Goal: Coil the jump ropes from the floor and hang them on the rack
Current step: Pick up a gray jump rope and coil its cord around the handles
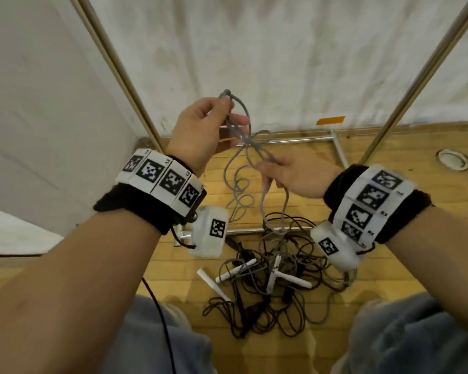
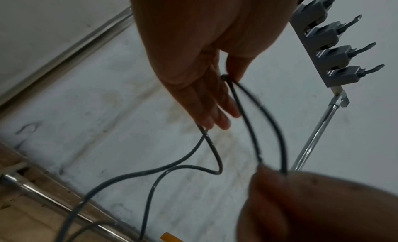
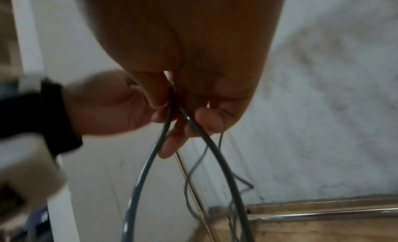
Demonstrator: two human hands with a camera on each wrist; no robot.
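- The left hand [image 1: 200,130], at the centre of the head view, pinches a bend of the grey jump rope [image 1: 243,147] between thumb and forefinger; its other fingers lie almost straight in the left wrist view.
- The right hand [image 1: 292,176], just lower and to the right, has its fingers curled round two strands of the same rope, which cross in a loose knot between the two hands.
- From there the grey rope trails down into the tangled pile of ropes [image 1: 276,279] on the wooden floor, lower centre, with white handles [image 1: 235,271] mixed among dark cords.
- The step looks like freeing this rope and starting its coil. It would be best to work the knot open first, rather than pulling it tight.
- Feed slack up slowly with the right hand, laying even loops into the left, so the pile does not lift with it.
- The rack hooks [image 2: 336,53] show at the upper right of the left wrist view, near for hanging.
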